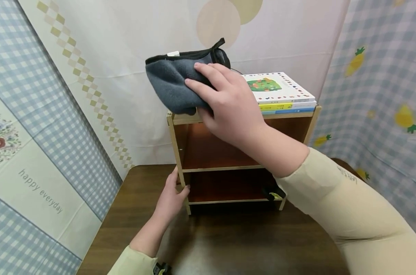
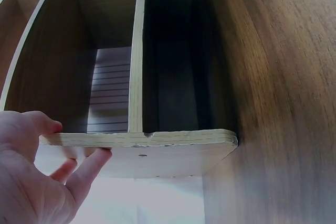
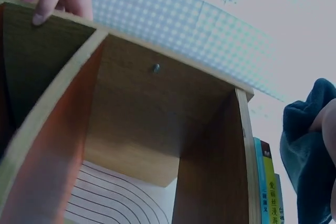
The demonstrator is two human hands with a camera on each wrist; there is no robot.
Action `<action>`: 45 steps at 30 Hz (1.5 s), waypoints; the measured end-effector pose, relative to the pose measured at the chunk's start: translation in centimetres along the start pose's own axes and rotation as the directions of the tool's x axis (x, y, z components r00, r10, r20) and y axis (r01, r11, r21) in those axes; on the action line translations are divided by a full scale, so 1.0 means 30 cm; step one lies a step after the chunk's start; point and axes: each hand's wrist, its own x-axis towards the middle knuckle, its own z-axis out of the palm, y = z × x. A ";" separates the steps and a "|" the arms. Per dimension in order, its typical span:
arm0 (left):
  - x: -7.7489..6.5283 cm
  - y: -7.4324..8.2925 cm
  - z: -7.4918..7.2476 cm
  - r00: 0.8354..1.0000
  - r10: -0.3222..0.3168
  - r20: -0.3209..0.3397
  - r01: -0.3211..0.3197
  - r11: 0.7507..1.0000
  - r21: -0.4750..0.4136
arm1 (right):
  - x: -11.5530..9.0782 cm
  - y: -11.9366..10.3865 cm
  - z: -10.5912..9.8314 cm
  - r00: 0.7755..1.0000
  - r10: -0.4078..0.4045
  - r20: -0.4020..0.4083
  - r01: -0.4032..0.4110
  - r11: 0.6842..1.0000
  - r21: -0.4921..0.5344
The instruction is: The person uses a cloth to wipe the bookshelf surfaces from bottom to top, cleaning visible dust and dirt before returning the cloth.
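My right hand (image 1: 232,101) holds a folded blue-grey cloth (image 1: 175,80) with black edging, a hanging loop and a white tag. The cloth is raised at the top left corner of a small wooden shelf (image 1: 225,168). Lower down, my left hand (image 1: 170,198) grips the shelf's left side panel. In the left wrist view, its thumb lies over the panel's front edge and its fingers (image 2: 90,174) press the outer face. A stack of books (image 1: 280,89) lies on the shelf top, partly hidden behind my right hand.
The shelf stands on a dark brown wooden table (image 1: 228,236). A white curtain (image 1: 132,34) hangs behind, with blue checked curtains (image 1: 383,80) to the sides. Striped backing (image 3: 110,195) shows through the shelf in the right wrist view.
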 end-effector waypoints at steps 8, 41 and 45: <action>0.006 -0.004 0.003 1.000 0.003 0.006 -0.003 1.000 -0.006 | 0.048 -0.001 0.029 0.890 0.254 0.379 -0.209 0.965 -0.158; 0.006 -0.005 -0.006 1.000 -0.013 0.014 0.014 1.000 -0.015 | 0.108 -0.008 0.042 0.726 0.187 0.662 -0.132 0.982 -0.132; 0.008 -0.004 -0.004 1.000 -0.008 0.014 0.008 1.000 -0.016 | 0.095 0.001 0.044 0.771 0.122 0.625 -0.080 0.992 -0.095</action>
